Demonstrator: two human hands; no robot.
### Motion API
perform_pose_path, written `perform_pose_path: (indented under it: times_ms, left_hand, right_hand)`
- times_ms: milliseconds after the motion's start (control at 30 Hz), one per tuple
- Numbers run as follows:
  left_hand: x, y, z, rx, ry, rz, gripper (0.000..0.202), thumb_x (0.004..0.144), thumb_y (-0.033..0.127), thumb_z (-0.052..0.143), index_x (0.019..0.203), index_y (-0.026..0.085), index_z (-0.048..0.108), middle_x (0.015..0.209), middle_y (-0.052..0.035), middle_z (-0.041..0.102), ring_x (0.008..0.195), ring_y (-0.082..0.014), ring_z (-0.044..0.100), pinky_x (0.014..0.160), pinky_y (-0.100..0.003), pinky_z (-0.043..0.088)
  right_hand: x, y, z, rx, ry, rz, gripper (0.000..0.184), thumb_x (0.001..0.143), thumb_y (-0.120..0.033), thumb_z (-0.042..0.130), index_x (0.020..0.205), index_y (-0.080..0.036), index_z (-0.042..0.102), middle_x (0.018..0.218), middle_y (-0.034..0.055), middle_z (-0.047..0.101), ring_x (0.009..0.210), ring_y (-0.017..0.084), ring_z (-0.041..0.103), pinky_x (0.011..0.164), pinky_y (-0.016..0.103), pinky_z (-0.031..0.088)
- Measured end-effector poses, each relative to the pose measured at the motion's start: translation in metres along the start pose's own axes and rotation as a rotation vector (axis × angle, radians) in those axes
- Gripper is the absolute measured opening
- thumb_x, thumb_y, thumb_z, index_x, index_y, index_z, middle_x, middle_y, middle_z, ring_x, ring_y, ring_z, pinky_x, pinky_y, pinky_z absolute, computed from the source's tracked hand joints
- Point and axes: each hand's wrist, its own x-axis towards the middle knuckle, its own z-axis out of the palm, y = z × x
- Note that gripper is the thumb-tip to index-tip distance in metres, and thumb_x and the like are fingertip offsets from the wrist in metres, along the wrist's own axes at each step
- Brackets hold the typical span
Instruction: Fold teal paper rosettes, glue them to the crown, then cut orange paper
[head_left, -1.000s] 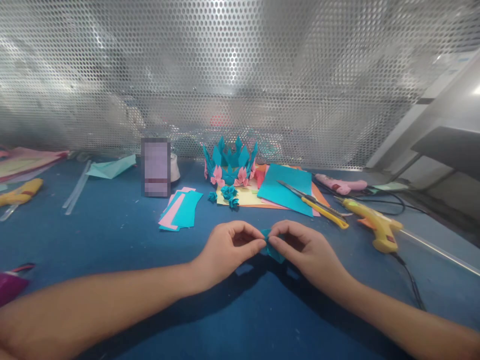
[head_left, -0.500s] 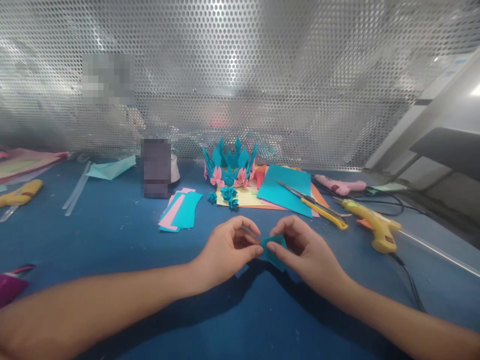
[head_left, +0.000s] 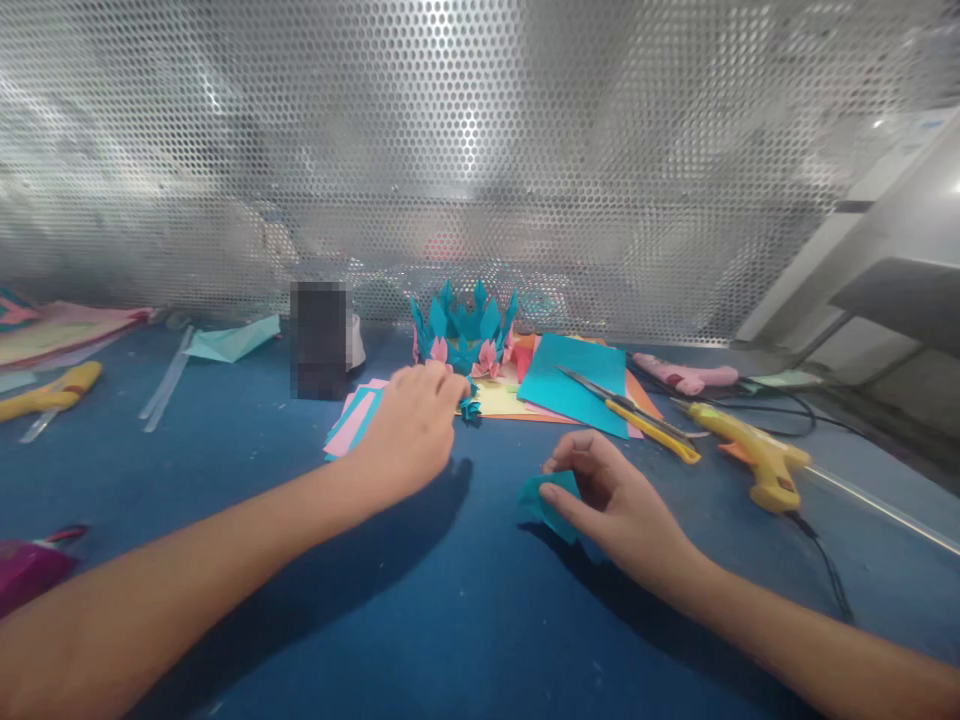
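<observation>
My right hand [head_left: 600, 490] pinches a small folded teal paper piece [head_left: 550, 497] just above the blue table [head_left: 480, 620]. My left hand [head_left: 412, 425] has reached forward, fingers curled, to the small teal paper flowers [head_left: 470, 407] in front of the teal and pink paper crown [head_left: 465, 335]. Its fingertips touch or cover those flowers; what they grip is hidden. A stack of pink and teal paper strips [head_left: 349, 420] lies just left of that hand.
Teal, yellow and orange sheets [head_left: 574, 380] lie right of the crown, with a yellow-handled cutter [head_left: 649, 425] on them. A yellow glue gun [head_left: 757, 450] and a pink one [head_left: 679, 373] lie at right with cables. A perforated metal screen [head_left: 480, 150] closes the back.
My left hand let go of the folded teal piece and moved forward to the small flowers by the crown. My right hand stayed, still holding the piece.
</observation>
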Motion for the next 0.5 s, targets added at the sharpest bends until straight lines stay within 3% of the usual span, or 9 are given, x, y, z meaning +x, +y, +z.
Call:
perform_pose_path:
  times_ms: [100, 300, 500]
  left_hand:
    - [0.011, -0.025, -0.007, 0.317, 0.027, -0.153, 0.025, 0.083, 0.025, 0.047, 0.103, 0.010, 0.053, 0.098, -0.0145, 0.051, 0.096, -0.0310, 0.049, 0.086, -0.050, 0.037]
    - [0.016, -0.062, -0.001, 0.342, -0.058, -0.353, 0.034, 0.088, 0.041, 0.046, 0.102, 0.011, 0.053, 0.103, -0.0157, 0.054, 0.104, -0.0353, 0.048, 0.088, -0.068, 0.028]
    - [0.017, -0.081, 0.005, 0.218, -0.104, -0.384, 0.033, 0.087, 0.042, 0.047, 0.097, 0.012, 0.056, 0.099, -0.0143, 0.059, 0.099, -0.0335, 0.054, 0.088, -0.062, 0.033]
  right_hand:
    - [0.000, 0.001, 0.000, -0.003, -0.002, -0.015, 0.015, 0.079, -0.031, 0.056, 0.087, -0.022, 0.046, 0.079, 0.0008, 0.053, 0.066, 0.012, 0.052, 0.054, 0.023, 0.043]
    - [0.000, 0.001, 0.000, -0.017, 0.002, -0.036, 0.014, 0.079, -0.031, 0.055, 0.086, -0.022, 0.047, 0.077, 0.0003, 0.051, 0.064, 0.012, 0.051, 0.051, 0.023, 0.042]
    - [0.000, 0.004, 0.000, -0.029, 0.000, -0.052, 0.013, 0.080, -0.030, 0.055, 0.087, -0.022, 0.048, 0.078, 0.0003, 0.051, 0.063, 0.011, 0.050, 0.051, 0.022, 0.042]
